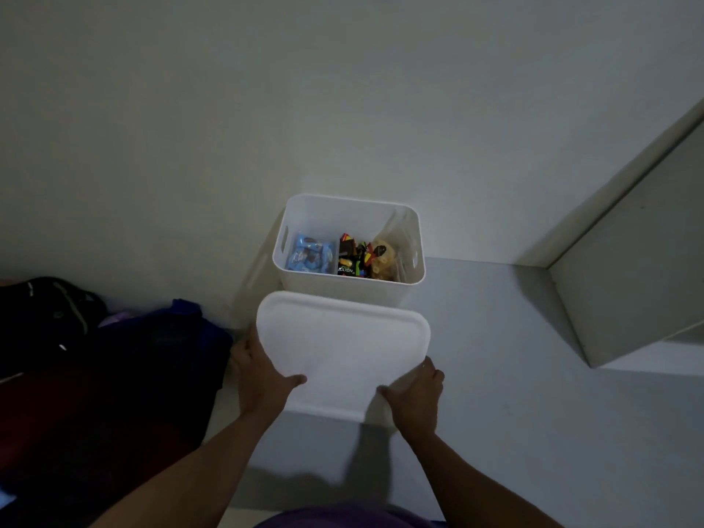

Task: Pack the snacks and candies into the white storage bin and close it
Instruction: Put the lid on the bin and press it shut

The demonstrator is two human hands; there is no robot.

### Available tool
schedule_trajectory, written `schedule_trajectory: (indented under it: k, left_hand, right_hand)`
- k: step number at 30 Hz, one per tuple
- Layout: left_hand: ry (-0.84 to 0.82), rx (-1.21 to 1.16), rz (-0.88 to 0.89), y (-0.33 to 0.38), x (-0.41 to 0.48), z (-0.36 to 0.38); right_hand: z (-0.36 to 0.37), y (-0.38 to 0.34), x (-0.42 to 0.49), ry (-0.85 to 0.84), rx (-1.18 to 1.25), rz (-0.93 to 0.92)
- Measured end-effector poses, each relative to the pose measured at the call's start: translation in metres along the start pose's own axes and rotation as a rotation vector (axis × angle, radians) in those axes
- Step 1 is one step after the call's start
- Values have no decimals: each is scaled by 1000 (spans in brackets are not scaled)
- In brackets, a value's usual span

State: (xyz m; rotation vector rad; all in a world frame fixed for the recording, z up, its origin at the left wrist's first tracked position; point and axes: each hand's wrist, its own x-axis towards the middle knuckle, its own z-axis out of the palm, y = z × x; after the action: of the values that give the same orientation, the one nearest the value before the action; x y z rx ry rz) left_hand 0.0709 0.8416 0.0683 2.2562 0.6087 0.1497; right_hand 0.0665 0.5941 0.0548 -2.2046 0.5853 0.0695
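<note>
Dark bags (95, 337) heaped at left. Your left hand (263, 375) grips the lid (343, 348) by its left edge, thumb on top; your right hand (415, 394) grips its near right corner. Beyond the lid, the bin (348, 285) stands open against the wall: blue packets (310, 257) left, dark candies (354, 257) right.

Bin (348, 283): smooth white plastic. Lid (343, 337): matt white plastic. Snack wrappers (310, 255): glossy film. Clothes (152, 337): dark cloth.
</note>
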Motion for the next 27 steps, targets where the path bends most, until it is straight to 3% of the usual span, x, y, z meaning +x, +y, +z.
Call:
schedule_trajectory:
  k: [6,11,20,27]
  left_hand:
    - [73,-109,113,47,44,-10]
    - [54,-224,90,76,106,-22]
    - [-54,-212,166,105,164,-26]
    - [-161,-195,124,106,186,-6]
  right_hand:
    - [-24,-56,37,134,119,-145]
    - [-40,-109,77,175,183,-247]
    - [-48,-150,146,77,161,-199]
    - [-37,-149,192,4,166,-125]
